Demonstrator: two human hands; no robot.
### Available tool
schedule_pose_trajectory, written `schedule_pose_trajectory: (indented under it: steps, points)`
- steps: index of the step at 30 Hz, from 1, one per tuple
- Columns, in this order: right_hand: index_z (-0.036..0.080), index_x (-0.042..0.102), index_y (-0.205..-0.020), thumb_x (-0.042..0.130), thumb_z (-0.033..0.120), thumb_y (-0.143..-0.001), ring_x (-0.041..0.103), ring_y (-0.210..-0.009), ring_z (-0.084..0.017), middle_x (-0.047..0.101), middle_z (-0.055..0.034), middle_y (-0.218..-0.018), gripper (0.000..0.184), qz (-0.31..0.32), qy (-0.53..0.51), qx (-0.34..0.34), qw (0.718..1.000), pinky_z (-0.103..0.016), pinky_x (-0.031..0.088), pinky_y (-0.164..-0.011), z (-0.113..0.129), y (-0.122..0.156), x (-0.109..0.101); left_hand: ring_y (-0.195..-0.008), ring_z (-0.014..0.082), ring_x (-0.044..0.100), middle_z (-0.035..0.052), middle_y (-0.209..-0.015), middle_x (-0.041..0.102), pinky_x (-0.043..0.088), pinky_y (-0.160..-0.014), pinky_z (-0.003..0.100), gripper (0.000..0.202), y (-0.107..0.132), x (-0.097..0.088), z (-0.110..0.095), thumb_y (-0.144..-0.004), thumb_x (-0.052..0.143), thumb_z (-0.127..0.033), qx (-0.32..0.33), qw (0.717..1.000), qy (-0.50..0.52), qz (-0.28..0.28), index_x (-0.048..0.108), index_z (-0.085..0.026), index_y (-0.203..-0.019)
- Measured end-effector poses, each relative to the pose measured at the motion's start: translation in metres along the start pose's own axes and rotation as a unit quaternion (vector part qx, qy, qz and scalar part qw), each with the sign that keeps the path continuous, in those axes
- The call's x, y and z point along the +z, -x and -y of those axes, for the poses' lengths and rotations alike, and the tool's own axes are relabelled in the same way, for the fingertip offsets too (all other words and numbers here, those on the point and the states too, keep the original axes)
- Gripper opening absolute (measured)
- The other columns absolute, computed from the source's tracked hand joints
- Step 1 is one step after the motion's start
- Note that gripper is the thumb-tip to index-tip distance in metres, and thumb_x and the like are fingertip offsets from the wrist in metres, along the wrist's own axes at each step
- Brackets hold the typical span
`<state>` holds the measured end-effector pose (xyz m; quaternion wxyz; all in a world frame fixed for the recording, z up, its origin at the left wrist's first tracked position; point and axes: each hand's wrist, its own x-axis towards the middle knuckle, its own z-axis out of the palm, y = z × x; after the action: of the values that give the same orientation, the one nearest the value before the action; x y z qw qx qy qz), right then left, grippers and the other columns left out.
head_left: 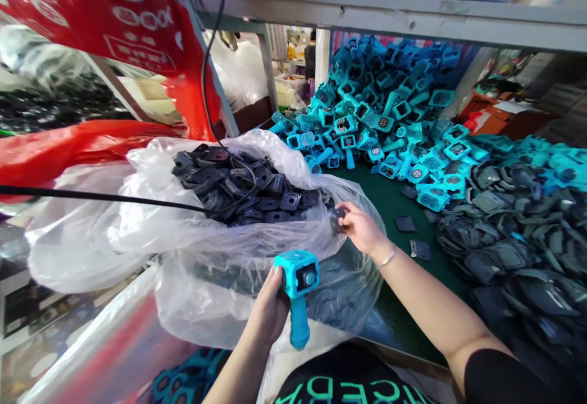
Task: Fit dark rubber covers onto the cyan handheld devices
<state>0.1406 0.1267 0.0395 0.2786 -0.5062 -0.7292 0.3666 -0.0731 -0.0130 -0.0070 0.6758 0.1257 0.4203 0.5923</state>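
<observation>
My left hand [271, 306] is closed around a blue plastic housing [290, 267] with a boxy head and a handle pointing down. A dark square opening with a round blue piece inside shows on the head's side. My right hand [363, 230], with a bracelet at the wrist, pinches a small black plastic piece [338, 219] at the right rim of a clear plastic bag [275, 233]. Inside the bag lies a heap of black square plastic parts [243, 184]. My fingers partly cover the pinched piece.
Many blue housings [389, 110] are piled at the back of the green table [367, 190]. Black curved parts [509, 239] are heaped at the right. A metal shelf beam [413, 16] spans above, and a black cable [92, 195] crosses the bag. Red plastic [92, 147] lies left.
</observation>
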Motion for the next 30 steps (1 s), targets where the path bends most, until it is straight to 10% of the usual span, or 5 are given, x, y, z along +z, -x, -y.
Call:
schedule_pose_trajectory:
  steps: [8, 12, 21, 26, 30]
  points:
    - [0.026, 0.05, -0.135, 0.086, 0.031, -0.081, 0.072, -0.096, -0.022, 0.066, -0.0073, -0.111, 0.065, -0.08, -0.047, -0.13, 0.987, -0.034, 0.065, -0.08, 0.024, 0.132, -0.027, -0.118, 0.0314, 0.071, 0.0067, -0.118, 0.076, 0.056, -0.105, 0.047, 0.096, -0.002, 0.076, 0.021, -0.063, 0.09, -0.067, -0.009, 0.998, -0.05, 0.031, 0.052, -0.024, -0.14]
    - [0.027, 0.045, -0.153, 0.075, 0.018, -0.088, 0.056, -0.143, -0.029, 0.057, -0.0129, -0.15, 0.072, -0.097, 0.083, -0.238, 0.963, -0.049, 0.053, -0.119, 0.028, 0.142, -0.026, -0.127, 0.0333, 0.068, 0.0099, -0.13, 0.073, 0.054, -0.108, 0.047, 0.091, 0.002, 0.089, 0.045, -0.071, 0.086, -0.064, -0.02, 0.992, -0.085, 0.095, 0.046, -0.026, -0.144]
    - [0.027, 0.021, -0.17, 0.062, 0.012, -0.097, 0.051, -0.15, -0.027, 0.052, -0.0121, -0.159, 0.085, -0.088, 0.183, -0.242, 0.949, -0.049, 0.046, -0.125, 0.021, 0.157, -0.03, -0.136, 0.035, 0.061, 0.0151, -0.144, 0.064, 0.042, -0.121, 0.047, 0.11, 0.019, 0.099, 0.057, -0.057, 0.097, -0.054, 0.092, 0.956, -0.232, 0.151, 0.043, -0.022, -0.147]
    - [0.024, 0.013, -0.172, 0.053, 0.074, -0.097, 0.032, -0.161, -0.029, 0.03, -0.0149, -0.173, 0.098, -0.131, -0.001, -0.218, 0.967, -0.047, 0.036, -0.131, 0.001, 0.16, -0.023, -0.136, 0.0376, 0.06, 0.0141, -0.142, 0.066, 0.048, -0.117, 0.049, 0.096, 0.021, 0.102, 0.063, -0.067, 0.088, -0.063, 0.005, 0.974, -0.09, 0.206, 0.049, -0.024, -0.146]
    - [0.023, 0.036, -0.163, 0.028, 0.076, -0.103, 0.05, -0.15, -0.029, 0.047, -0.0152, -0.162, 0.08, -0.199, -0.137, -0.133, 0.961, -0.046, 0.044, -0.124, -0.008, 0.157, -0.002, -0.128, 0.0375, 0.065, 0.0129, -0.132, 0.071, 0.054, -0.11, 0.049, 0.092, 0.018, 0.104, 0.074, -0.065, 0.089, -0.063, 0.006, 0.971, -0.055, 0.234, 0.056, -0.025, -0.143]
